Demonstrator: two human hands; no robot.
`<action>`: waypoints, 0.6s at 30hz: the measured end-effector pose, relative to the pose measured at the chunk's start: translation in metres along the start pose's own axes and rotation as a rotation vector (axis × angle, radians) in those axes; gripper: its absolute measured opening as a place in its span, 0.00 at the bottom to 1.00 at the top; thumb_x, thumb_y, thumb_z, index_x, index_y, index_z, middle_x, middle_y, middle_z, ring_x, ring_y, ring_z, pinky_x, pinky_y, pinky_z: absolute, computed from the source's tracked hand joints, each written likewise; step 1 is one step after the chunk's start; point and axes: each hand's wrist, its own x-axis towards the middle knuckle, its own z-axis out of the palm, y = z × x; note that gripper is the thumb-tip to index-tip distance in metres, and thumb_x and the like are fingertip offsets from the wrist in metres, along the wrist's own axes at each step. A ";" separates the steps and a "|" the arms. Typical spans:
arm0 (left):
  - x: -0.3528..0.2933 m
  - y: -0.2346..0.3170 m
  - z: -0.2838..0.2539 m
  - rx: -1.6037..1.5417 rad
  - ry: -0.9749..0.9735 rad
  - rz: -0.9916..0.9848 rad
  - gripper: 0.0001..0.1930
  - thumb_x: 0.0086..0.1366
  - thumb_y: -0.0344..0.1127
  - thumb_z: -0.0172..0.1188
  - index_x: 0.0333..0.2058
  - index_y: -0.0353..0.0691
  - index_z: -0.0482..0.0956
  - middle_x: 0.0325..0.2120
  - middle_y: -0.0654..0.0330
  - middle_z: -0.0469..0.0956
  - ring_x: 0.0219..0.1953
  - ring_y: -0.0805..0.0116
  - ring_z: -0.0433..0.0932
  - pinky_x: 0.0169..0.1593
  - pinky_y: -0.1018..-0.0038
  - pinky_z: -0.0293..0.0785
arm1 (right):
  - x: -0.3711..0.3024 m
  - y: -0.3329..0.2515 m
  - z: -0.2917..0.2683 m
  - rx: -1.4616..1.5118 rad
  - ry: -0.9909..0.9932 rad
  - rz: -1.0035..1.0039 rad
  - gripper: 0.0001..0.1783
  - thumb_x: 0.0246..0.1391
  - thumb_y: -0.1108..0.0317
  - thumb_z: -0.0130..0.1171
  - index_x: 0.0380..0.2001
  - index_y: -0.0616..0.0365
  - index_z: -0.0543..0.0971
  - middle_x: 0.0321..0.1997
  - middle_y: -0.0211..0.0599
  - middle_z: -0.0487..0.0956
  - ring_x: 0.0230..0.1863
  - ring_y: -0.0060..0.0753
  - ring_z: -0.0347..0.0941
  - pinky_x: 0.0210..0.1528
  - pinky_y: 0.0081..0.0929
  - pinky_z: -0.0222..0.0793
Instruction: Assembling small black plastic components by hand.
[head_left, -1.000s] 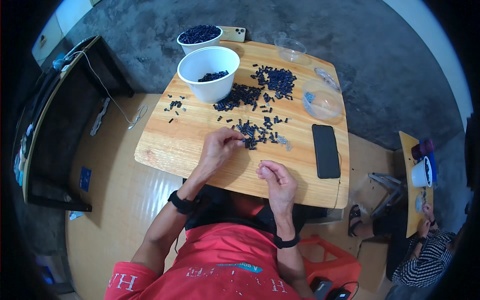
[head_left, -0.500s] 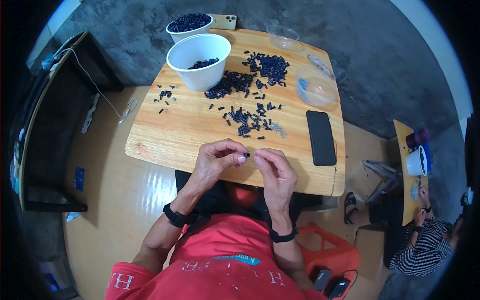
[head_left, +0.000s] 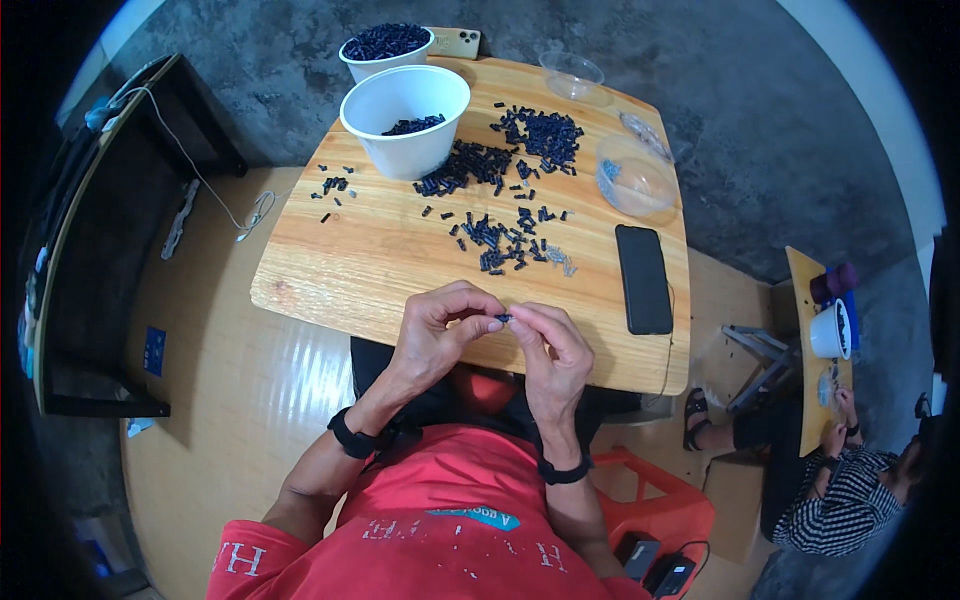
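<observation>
Above the table's near edge, my left hand point(head_left: 436, 326) pinches a small dark blue-black tube-like piece point(head_left: 503, 318) between thumb and fingertips. My right hand point(head_left: 553, 346) is closed in a pinch at the piece's right end, its fingertips meeting it. Whatever tiny part the right fingers may hold is too small to name. Just beyond my hands lies a loose heap of the same dark pieces point(head_left: 492, 240), with a little cluster of thin clear or silvery bits point(head_left: 562, 261) at its right side.
Larger dark piles point(head_left: 545, 138) lie farther back. A white tub point(head_left: 385, 152) stands before another filled tub point(head_left: 375, 68). Clear bowls point(head_left: 640, 195), a black phone point(head_left: 643, 280) and a propped phone point(head_left: 457, 42) are around. At right, a co-worker point(head_left: 840, 500) sits at a small table.
My hands have come together: the right fingertips, apart from the dark piece before, now meet its end. The left hand has shifted slightly right.
</observation>
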 end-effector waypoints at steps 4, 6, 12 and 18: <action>-0.001 0.006 0.000 0.174 0.003 0.086 0.06 0.55 0.21 0.63 0.33 0.32 0.81 0.31 0.61 0.77 0.35 0.74 0.75 0.40 0.80 0.71 | 0.000 -0.005 0.000 -0.120 -0.004 -0.055 0.07 0.53 0.75 0.60 0.36 0.62 0.82 0.37 0.41 0.81 0.40 0.36 0.79 0.43 0.26 0.72; -0.004 0.004 0.001 0.095 0.019 0.038 0.05 0.56 0.21 0.63 0.33 0.33 0.81 0.30 0.62 0.77 0.35 0.75 0.75 0.40 0.81 0.71 | -0.004 -0.002 0.001 -0.183 -0.010 -0.124 0.09 0.53 0.75 0.60 0.38 0.61 0.82 0.38 0.42 0.80 0.40 0.39 0.78 0.43 0.28 0.73; -0.013 -0.006 0.004 -0.264 0.051 -0.207 0.07 0.60 0.23 0.60 0.38 0.33 0.80 0.32 0.63 0.79 0.34 0.78 0.75 0.39 0.81 0.73 | -0.019 0.000 0.016 -0.340 -0.070 -0.311 0.17 0.53 0.74 0.59 0.48 0.62 0.78 0.49 0.46 0.75 0.47 0.45 0.75 0.46 0.33 0.72; -0.015 -0.011 0.003 -0.366 0.069 -0.314 0.07 0.61 0.24 0.59 0.39 0.34 0.79 0.33 0.63 0.80 0.35 0.76 0.77 0.40 0.79 0.75 | -0.026 0.004 0.020 -0.285 -0.109 -0.279 0.21 0.55 0.73 0.57 0.54 0.61 0.73 0.54 0.50 0.71 0.47 0.45 0.74 0.44 0.33 0.73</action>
